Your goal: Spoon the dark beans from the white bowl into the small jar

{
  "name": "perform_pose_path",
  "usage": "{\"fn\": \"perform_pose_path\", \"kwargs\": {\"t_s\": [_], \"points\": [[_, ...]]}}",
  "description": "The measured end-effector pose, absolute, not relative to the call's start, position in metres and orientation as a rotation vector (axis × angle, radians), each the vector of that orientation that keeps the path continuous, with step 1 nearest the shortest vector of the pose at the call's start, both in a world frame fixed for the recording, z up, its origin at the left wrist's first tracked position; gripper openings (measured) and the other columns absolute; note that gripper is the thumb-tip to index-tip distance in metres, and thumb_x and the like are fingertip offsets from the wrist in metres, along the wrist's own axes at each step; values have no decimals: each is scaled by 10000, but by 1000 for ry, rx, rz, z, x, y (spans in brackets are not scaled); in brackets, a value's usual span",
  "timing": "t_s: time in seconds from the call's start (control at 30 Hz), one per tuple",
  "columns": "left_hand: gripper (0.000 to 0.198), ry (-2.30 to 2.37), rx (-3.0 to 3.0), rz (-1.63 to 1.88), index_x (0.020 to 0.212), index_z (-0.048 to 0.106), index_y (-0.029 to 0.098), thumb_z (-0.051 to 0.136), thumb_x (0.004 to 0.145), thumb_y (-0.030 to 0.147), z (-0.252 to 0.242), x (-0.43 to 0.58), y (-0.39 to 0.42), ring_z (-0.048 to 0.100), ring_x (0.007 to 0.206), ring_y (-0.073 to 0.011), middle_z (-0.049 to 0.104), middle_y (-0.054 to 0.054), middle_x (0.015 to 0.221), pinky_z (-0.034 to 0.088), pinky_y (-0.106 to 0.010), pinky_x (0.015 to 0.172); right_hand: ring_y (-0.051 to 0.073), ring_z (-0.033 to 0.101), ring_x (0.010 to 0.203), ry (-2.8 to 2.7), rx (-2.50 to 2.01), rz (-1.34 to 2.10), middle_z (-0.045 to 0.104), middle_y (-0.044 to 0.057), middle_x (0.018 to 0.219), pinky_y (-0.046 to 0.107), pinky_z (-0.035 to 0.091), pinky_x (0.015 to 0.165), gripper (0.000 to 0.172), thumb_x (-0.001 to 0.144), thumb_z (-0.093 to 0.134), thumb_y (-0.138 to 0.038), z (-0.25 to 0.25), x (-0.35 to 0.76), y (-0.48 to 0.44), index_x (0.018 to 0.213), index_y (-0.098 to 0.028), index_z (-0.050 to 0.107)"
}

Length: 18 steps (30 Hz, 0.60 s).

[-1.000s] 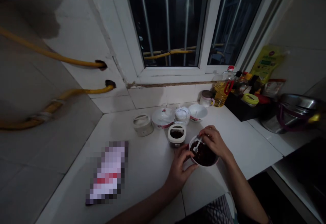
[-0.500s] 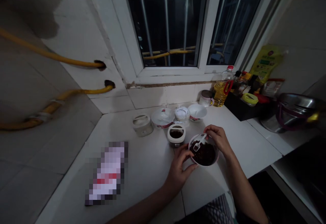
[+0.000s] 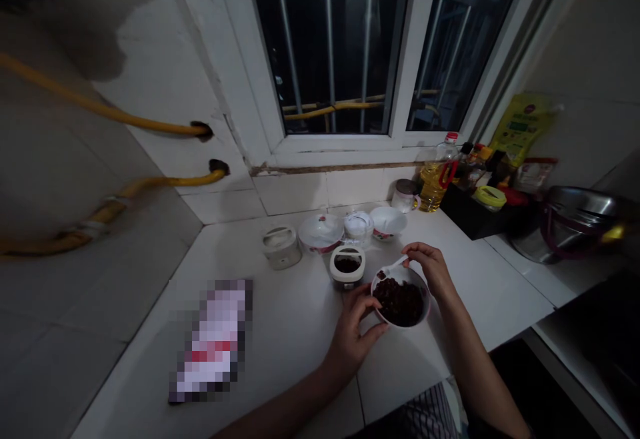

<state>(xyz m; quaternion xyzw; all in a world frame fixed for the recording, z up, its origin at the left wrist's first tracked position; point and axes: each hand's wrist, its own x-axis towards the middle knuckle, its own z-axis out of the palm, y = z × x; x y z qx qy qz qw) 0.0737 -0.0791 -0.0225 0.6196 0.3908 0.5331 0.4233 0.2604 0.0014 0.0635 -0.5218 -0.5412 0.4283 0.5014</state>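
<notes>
My left hand (image 3: 356, 324) grips the near left rim of a white bowl (image 3: 425, 297), thumb below and fingers at its edge. Dark, chunky reddish-brown paste (image 3: 400, 302) fills much of the bowl, which tilts toward me. A small white spoon (image 3: 397, 262) is pinched in my right hand (image 3: 427, 267) at the bowl's far right rim. Its scoop end dips to the paste at the far left inside the bowl. Just left of the bowl stands a seasoning container (image 3: 347, 266) with a pale rim, dark stuff showing inside.
Behind are another lidded container (image 3: 281, 247), a patterned bowl (image 3: 321, 232), a clear-wrapped tub (image 3: 359, 226), a second bowl (image 3: 388, 222) and a jar (image 3: 405, 195). An oil bottle (image 3: 437, 176), a black condiment box (image 3: 467, 211) and a steel pot (image 3: 575, 219) stand right. A pixelated packet (image 3: 213, 339) lies left.
The spoon's scoop has gone from lying over the paste to the far left inner side of the bowl, with paste around it. The paste now sits heaped higher. My left hand stays on the rim.
</notes>
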Motion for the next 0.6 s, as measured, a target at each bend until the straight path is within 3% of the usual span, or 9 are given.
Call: {"fn": "perform_pose_path", "kwargs": {"t_s": [0.13, 0.33, 0.47, 0.6], "points": [[192, 949, 1551, 1333, 935, 635, 223, 712, 763, 257, -23, 74, -79, 522, 1212, -266, 501, -100, 1237, 498, -412, 983, 184, 589, 623, -1415, -1240, 874, 649, 0, 591, 310, 445, 688, 191, 755, 573, -353, 74, 246, -3, 799, -192, 668], [188, 918, 1573, 1347, 940, 630, 218, 707, 774, 263, -21, 74, -79, 552, 1181, -263, 513, -97, 1231, 517, -403, 962, 223, 608, 892, -1827, -1026, 307, 707, 54, 816, 399, 420, 891, 189, 915, 469, -244, 80, 221, -16, 914, -226, 657], [182, 919, 1570, 1352, 941, 626, 216, 699, 774, 232, -22, 74, -79, 541, 1190, -251, 503, -95, 1232, 507, -392, 978, 209, 610, 893, -2151, -849, 102, 718, 49, 885, 463, 354, 997, 249, 909, 433, -126, 78, 219, -19, 987, -229, 647], [190, 911, 1554, 1336, 943, 626, 214, 702, 769, 221, -22, 73, -79, 521, 1215, -257, 490, -98, 1236, 493, -402, 994, 197, 613, 822, -1960, -896, 138, 703, 27, 797, 445, 394, 970, 191, 912, 465, -155, 75, 238, -18, 958, -231, 634]]}}
